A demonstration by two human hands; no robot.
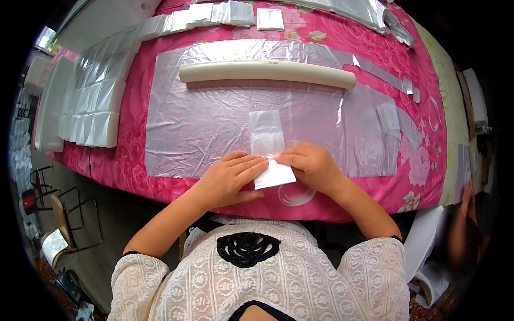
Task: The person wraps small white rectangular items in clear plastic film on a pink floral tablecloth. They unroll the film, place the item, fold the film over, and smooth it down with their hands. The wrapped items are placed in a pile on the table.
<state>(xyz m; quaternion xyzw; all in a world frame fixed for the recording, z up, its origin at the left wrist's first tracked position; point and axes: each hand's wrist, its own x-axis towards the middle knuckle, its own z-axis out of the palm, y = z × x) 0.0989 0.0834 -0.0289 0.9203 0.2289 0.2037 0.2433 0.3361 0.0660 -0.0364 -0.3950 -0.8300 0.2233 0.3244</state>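
Note:
A small white folded piece [274,175] lies partly inside a clear plastic bag [266,132] near the front edge of the table. My left hand [229,179] presses flat on the left side of the white piece, fingers together. My right hand [309,165] pinches the bag's mouth at the piece's upper right corner. Both rest on a large clear plastic sheet [203,128] spread over the pink floral tablecloth [134,160]. A long cream-coloured roll [267,72] lies across the sheet beyond my hands.
Rows of packed white pieces [93,107] lie at the left, more [214,15] along the far edge. Clear plastic strips [393,115] sit at the right. Another person's hand [467,195] shows at the right edge. Metal chairs [64,214] stand below the table at left.

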